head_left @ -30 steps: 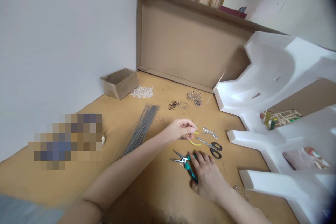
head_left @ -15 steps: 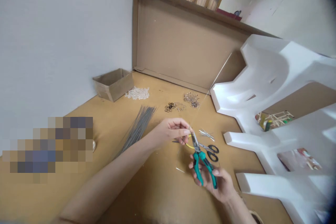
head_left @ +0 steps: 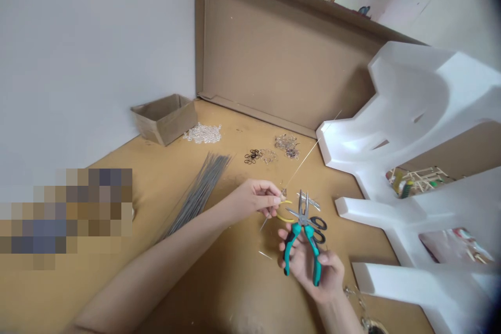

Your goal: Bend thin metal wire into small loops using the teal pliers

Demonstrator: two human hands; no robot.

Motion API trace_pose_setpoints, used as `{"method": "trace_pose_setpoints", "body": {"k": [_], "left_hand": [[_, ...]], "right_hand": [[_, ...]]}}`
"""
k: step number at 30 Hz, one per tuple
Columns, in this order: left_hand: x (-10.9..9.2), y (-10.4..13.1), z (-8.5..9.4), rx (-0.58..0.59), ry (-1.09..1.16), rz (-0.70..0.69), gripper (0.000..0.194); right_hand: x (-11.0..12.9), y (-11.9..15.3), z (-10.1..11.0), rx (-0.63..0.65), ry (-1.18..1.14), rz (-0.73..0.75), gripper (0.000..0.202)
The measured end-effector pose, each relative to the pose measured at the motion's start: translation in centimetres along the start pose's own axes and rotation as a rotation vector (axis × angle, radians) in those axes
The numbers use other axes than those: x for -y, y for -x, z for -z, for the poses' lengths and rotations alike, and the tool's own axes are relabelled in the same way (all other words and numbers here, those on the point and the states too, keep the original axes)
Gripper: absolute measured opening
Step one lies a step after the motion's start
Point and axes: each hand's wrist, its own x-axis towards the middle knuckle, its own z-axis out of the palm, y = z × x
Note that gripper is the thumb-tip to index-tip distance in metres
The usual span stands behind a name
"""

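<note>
- The surface (head_left: 219,292) bears a thick bundle of grey wires (head_left: 199,195), lying loose, so much stock seems left.
- The right hand (head_left: 303,266) has its fingers curled around the pliers (head_left: 302,219), whose handles and jaws stand parted, clear of the wire.
- The left hand (head_left: 260,199) pinches one long wire (head_left: 306,158) slanting up past its fingertips; it looks mostly straight, so probably unfinished, though any bend there is too small to tell.
- Short silver pieces (head_left: 309,201), apparently cut already, lie just beyond the pliers.
- Half a second ago the pliers' tips met the left fingertips; now they are apart.
</note>
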Motion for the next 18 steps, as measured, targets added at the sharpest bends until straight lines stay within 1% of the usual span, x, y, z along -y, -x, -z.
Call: {"method": "trace_pose_setpoints", "body": {"k": [2, 5, 6, 8, 12, 15, 18], "left_hand": [[0.1, -0.1, 0.1, 0.010, 0.017, 0.019, 0.022], [-0.2, 0.0, 0.1, 0.020, 0.005, 0.063, 0.020], [-0.4, 0.1, 0.0, 0.020, -0.006, 0.074, 0.019], [-0.9, 0.2, -0.2, 0.015, -0.025, 0.085, 0.017], [-1.2, 0.3, -0.4, 0.014, -0.057, 0.086, 0.013], [-0.4, 0.1, -0.4, 0.044, -0.054, 0.085, 0.011], [0.6, -0.2, -0.3, 0.058, -0.050, 0.093, 0.010]], "right_hand": [[0.2, 0.2, 0.2, -0.065, 0.119, 0.027, 0.052], [1.5, 0.1, 0.3, -0.149, 0.409, 0.064, 0.046], [2.1, 0.1, 0.3, -0.159, 0.518, 0.064, 0.044], [3.2, -0.1, 0.3, -0.135, 0.673, 0.051, 0.043], [4.6, -0.5, 0.3, -0.067, 0.781, -0.013, 0.043], [4.8, -0.8, 0.2, -0.010, 0.801, -0.054, 0.043], [4.9, -1.1, -0.2, 0.033, 0.804, -0.064, 0.047]]}}
